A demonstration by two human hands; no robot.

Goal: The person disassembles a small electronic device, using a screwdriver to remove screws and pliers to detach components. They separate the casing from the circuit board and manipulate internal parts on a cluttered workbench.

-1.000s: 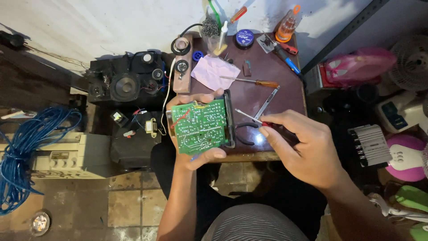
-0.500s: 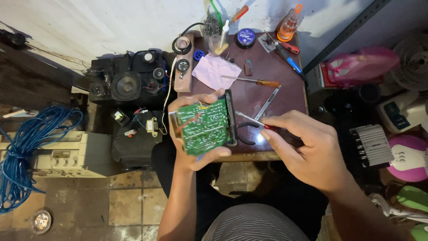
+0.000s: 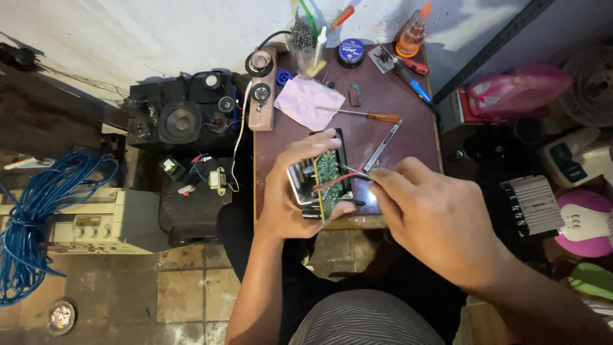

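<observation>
One green circuit board (image 3: 327, 182) is held tilted on edge above the front of the brown surface (image 3: 408, 121), with a metal part fixed to its left side. It is gripped by the left hand (image 3: 295, 191), whose fingers are curled over its top edge and whose thumb is pressed under its lower edge. Two thin wires (image 3: 338, 179), one red and one dark, are seen running from the board toward the right hand (image 3: 440, 220). The right hand is closed narrowly at the fingertips just beside the board; what is pinched there cannot be told.

Behind the board, one pair of tweezers (image 3: 382, 147), one orange-handled screwdriver (image 3: 361, 114) and one pink cloth (image 3: 308, 102) are laid on the surface. One blue round tin (image 3: 350, 52) and one orange-capped bottle (image 3: 412, 33) are placed at the far edge. To the left, one black speaker box (image 3: 179, 118) is set on the floor, and one coil of blue cable (image 3: 38, 217) is lying well apart.
</observation>
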